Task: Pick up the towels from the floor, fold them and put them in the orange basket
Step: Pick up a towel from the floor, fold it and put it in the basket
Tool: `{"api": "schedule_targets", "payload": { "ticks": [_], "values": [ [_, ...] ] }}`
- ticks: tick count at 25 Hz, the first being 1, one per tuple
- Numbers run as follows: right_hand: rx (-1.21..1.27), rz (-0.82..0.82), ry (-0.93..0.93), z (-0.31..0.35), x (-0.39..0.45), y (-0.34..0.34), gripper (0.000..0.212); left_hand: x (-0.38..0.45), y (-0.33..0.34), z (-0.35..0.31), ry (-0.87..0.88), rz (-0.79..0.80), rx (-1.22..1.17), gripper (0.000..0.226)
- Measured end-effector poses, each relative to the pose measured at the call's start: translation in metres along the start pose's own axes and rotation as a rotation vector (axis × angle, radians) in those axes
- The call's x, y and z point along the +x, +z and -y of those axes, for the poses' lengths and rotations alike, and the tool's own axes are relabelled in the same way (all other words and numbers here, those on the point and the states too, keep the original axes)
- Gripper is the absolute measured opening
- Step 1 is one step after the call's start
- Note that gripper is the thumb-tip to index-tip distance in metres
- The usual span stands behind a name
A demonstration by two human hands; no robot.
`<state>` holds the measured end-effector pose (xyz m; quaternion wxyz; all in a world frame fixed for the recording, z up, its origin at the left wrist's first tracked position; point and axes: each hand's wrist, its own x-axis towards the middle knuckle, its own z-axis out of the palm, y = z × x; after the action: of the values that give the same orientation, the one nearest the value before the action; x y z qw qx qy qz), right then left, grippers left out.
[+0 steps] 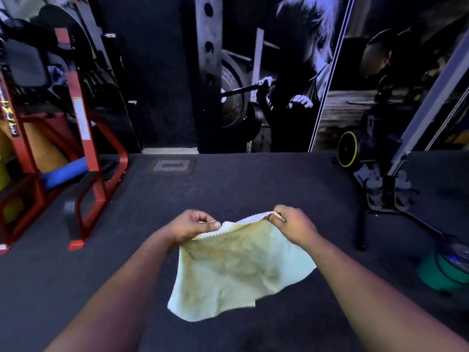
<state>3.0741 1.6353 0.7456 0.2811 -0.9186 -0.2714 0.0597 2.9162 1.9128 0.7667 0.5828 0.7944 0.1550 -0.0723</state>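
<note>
towel: pale yellow-green towel (pixel 241 270), hanging in the air right in the middle of the view, held up by its top edge. The rest droops down toward 6 o'clock over the dark floor (pixel 228 184), kinda rumpled, with a ribbed band just under the top hem.
left hand: left hand (pixel 193 224) is pinching the towel's top corner at about 9 o'clock from the cloth's centre, thumb and fingers closed on the hem.
right hand: right hand (pixel 291 222) has the other top corner at roughly 1 o'clock, fingers curled tight around the edge. The top edge sags a bit between the two hands.
orange basket: can't spot it in this view tbh.
red rack: red metal rack (pixel 86 138) way off at 9–10 o'clock, well apart from the towel, with a blue roll (pixel 66 171) lying low in it.
wall: big gym mural (pixel 279 72) at 12 o'clock.
bike: exercise bike with a yellow-rimmed wheel (pixel 347 148) at 2 o'clock.
green thing: teal-green round object (pixel 441 270) at 3–4 o'clock on the floor, too blurry to name.
</note>
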Motion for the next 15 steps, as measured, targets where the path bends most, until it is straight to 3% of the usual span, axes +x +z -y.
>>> {"api": "schedule_targets", "payload": {
  "ticks": [2, 4, 6, 9, 12, 15],
  "values": [
    [-0.062, -0.039, 0.058, -0.005, -0.004, -0.008, 0.038, 0.001, -0.004, 0.0, 0.102, 0.015, -0.1, 0.052],
    [-0.086, -0.071, 0.081, -0.011, -0.006, -0.015, 0.049, 0.008, -0.008, 0.003, 0.16, -0.088, 0.052, 0.032],
    [-0.222, -0.008, 0.047, -0.014, -0.009, -0.02, 0.056, 0.017, -0.009, 0.01, 0.213, -0.411, 0.265, 0.022],
    [-0.491, 0.099, -0.089, -0.018, -0.01, -0.019, 0.045, 0.014, -0.008, 0.006, 0.238, -0.772, 0.261, 0.027],
    [-0.351, 0.025, -0.032, -0.03, -0.01, -0.018, 0.032, 0.016, -0.008, 0.001, 0.136, -0.907, 0.255, 0.032],
    [-0.148, -0.056, 0.181, -0.036, -0.012, -0.014, 0.041, 0.02, -0.002, 0.004, 0.095, -0.971, 0.183, 0.03]
  ]
}}
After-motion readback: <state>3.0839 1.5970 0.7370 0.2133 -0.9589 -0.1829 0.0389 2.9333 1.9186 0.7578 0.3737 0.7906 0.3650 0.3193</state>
